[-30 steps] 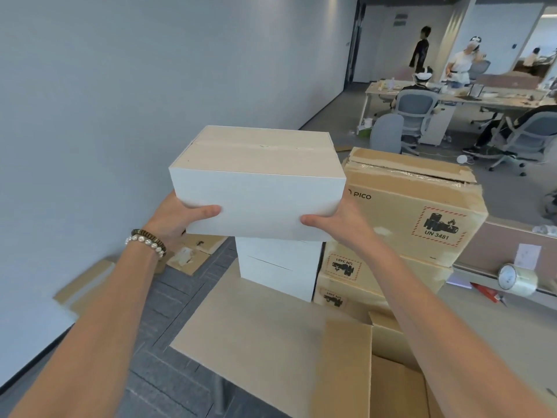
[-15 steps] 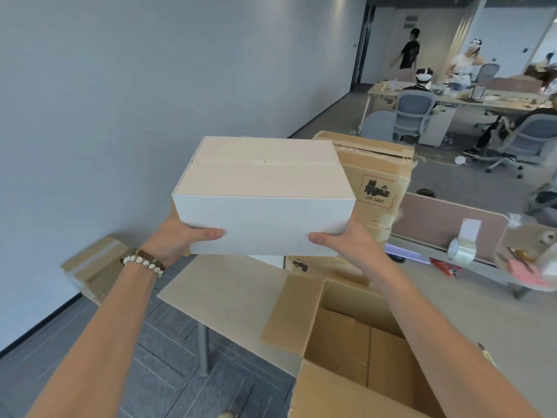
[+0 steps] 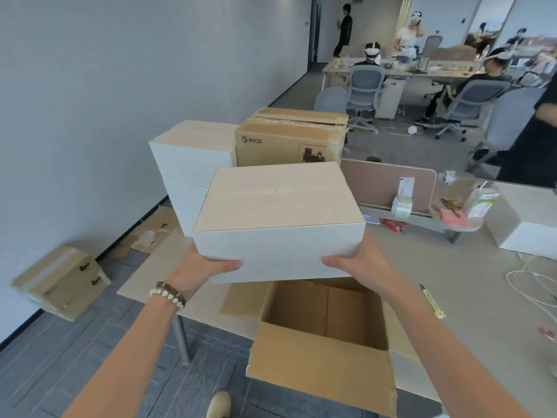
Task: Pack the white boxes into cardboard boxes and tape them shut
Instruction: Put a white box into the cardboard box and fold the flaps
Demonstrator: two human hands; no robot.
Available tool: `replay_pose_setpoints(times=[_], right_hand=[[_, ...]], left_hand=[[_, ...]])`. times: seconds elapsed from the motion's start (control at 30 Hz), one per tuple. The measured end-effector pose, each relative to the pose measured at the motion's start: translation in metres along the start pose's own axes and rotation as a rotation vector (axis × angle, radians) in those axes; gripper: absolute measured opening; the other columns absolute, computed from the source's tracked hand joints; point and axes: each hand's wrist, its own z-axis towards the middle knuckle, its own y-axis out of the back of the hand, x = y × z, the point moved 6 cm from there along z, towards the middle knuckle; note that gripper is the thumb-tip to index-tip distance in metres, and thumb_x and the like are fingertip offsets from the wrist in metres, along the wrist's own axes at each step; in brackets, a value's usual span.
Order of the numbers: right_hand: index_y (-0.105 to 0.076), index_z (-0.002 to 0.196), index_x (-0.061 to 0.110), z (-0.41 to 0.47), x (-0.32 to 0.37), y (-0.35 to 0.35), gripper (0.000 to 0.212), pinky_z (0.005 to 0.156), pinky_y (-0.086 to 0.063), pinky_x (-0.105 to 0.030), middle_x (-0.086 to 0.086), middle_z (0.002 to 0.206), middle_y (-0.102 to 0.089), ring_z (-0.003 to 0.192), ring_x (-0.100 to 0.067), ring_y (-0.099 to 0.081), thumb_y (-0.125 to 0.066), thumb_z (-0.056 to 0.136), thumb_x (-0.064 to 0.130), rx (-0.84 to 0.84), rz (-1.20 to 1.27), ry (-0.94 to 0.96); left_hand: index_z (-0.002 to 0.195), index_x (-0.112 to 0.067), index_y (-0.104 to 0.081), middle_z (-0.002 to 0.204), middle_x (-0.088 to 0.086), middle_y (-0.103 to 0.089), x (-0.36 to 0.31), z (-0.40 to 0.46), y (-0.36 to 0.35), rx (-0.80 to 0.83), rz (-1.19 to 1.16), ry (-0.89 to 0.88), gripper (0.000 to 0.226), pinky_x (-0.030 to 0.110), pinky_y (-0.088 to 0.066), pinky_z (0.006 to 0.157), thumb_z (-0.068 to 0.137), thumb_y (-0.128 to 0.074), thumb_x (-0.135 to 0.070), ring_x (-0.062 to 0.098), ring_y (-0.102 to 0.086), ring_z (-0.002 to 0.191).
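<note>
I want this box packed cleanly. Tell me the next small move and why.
Probably lower the white box straight down into the open cardboard box. Both the left hand and the right hand hold it by its ends, above the carton, whose flaps are spread and whose visible inside looks empty.

White box, seemingly tan top; brown carton

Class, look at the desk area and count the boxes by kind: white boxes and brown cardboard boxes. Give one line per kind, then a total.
White boxes: 3 plainly seen: one held, one atop the stack, one at the right; the stack holds more, count unclear.
Cardboard boxes: 3: open, PICO-marked, on the floor.
Total: 6
</note>
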Motion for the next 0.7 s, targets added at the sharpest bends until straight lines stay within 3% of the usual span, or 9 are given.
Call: replay_pose_setpoints(times=[0.1,0.23,0.33,0.43,0.53,0.6,0.7], right_hand=[[-0.032,0.128,0.043,-0.014,-0.029,0.013,0.081,0.095,-0.042,-0.025,0.032,0.113,-0.047,0.112,-0.002,-0.047,-0.088,0.074,0.023,-0.025,0.004,-0.084],[-0.045,0.131,0.042,-0.032,-0.070,0.028,0.086,0.099,-0.052,-0.039,0.023,0.116,-0.064,0.111,-0.003,-0.060,-0.091,0.058,0.042,-0.064,-0.003,-0.205],[-0.047,0.131,0.035,-0.047,-0.091,0.036,0.082,0.090,-0.051,-0.030,0.018,0.113,-0.065,0.106,-0.006,-0.060,-0.092,0.062,0.036,-0.107,-0.042,-0.278],[-0.046,0.130,0.035,-0.058,-0.114,0.039,0.081,0.090,-0.050,-0.030,0.020,0.112,-0.064,0.108,-0.007,-0.061,-0.092,0.062,0.035,-0.129,-0.054,-0.328],[-0.043,0.131,0.037,-0.069,-0.136,0.035,0.083,0.098,-0.050,-0.037,0.022,0.109,-0.063,0.110,-0.009,-0.060,-0.090,0.063,0.035,-0.111,-0.054,-0.389],[-0.037,0.137,0.037,-0.075,-0.146,0.032,0.090,0.103,-0.048,-0.040,0.023,0.110,-0.061,0.112,-0.008,-0.058,-0.089,0.064,0.034,-0.104,-0.036,-0.417],[-0.024,0.147,0.033,-0.078,-0.158,0.028,0.098,0.099,-0.044,-0.032,0.026,0.109,-0.054,0.110,-0.008,-0.053,-0.087,0.073,0.024,-0.117,-0.002,-0.444]], left_hand=[[0.125,-0.019,-0.065,0.115,-0.009,-0.074,0.012,0.003,-0.027,0.044,0.035,0.031,0.069,0.020,-0.058,0.084,0.062,-0.093,-0.021,0.006,-0.069,0.105],[0.123,-0.023,-0.063,0.109,-0.016,-0.074,0.028,0.012,-0.057,0.102,0.071,0.049,0.060,0.014,-0.056,0.074,0.071,-0.086,-0.005,0.000,-0.068,0.101],[0.127,-0.023,-0.060,0.114,-0.009,-0.073,0.040,0.021,-0.078,0.177,0.089,0.062,0.064,0.017,-0.056,0.077,0.071,-0.086,-0.005,0.006,-0.068,0.107],[0.133,-0.023,-0.055,0.121,-0.004,-0.070,0.054,0.029,-0.095,0.229,0.102,0.082,0.073,0.017,-0.056,0.078,0.070,-0.087,-0.005,0.008,-0.065,0.112],[0.134,-0.024,-0.055,0.122,-0.003,-0.070,0.073,0.035,-0.103,0.245,0.107,0.122,0.080,0.023,-0.057,0.084,0.064,-0.091,-0.011,0.011,-0.064,0.116],[0.128,-0.035,-0.059,0.120,-0.009,-0.071,0.085,0.036,-0.106,0.267,0.140,0.150,0.076,0.033,-0.056,0.095,0.062,-0.094,-0.018,0.009,-0.064,0.115],[0.115,-0.052,-0.059,0.117,-0.018,-0.070,0.097,0.039,-0.110,0.274,0.182,0.152,0.073,0.041,-0.053,0.099,0.061,-0.096,-0.020,0.003,-0.065,0.111]])
